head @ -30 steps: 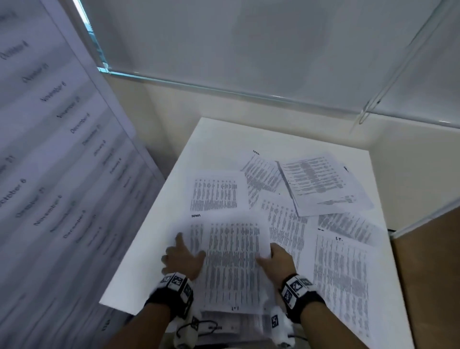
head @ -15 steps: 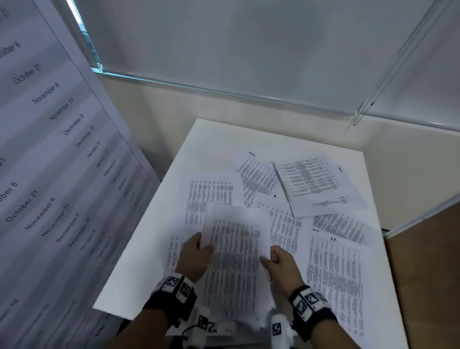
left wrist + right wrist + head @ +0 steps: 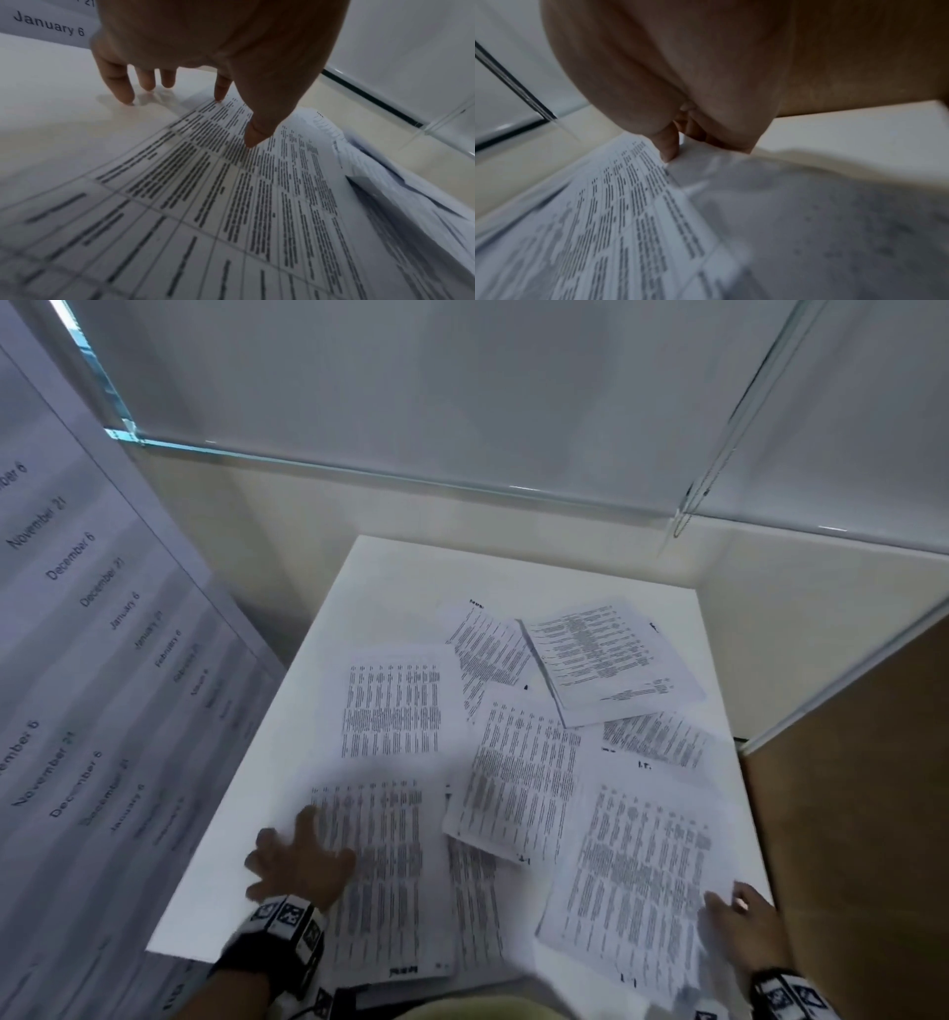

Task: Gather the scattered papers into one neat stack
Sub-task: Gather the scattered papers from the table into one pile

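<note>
Papers (image 3: 518, 762) lie scattered over the white table (image 3: 411, 577) between and beyond both hands. Left hand (image 3: 298, 862) rests spread wide, fingertips (image 3: 253, 140) on the nearest sheet (image 3: 382, 875). Right hand (image 3: 747, 924) pinches the edge of another sheet (image 3: 637, 875), lifting it.

Papers (image 3: 513, 762) lay scattered across the white bench (image 3: 390, 577).
Left hand (image 3: 295, 862) lay spread at lower left; right hand (image 3: 747, 924) touched a lower-right sheet (image 3: 637, 870).
</note>
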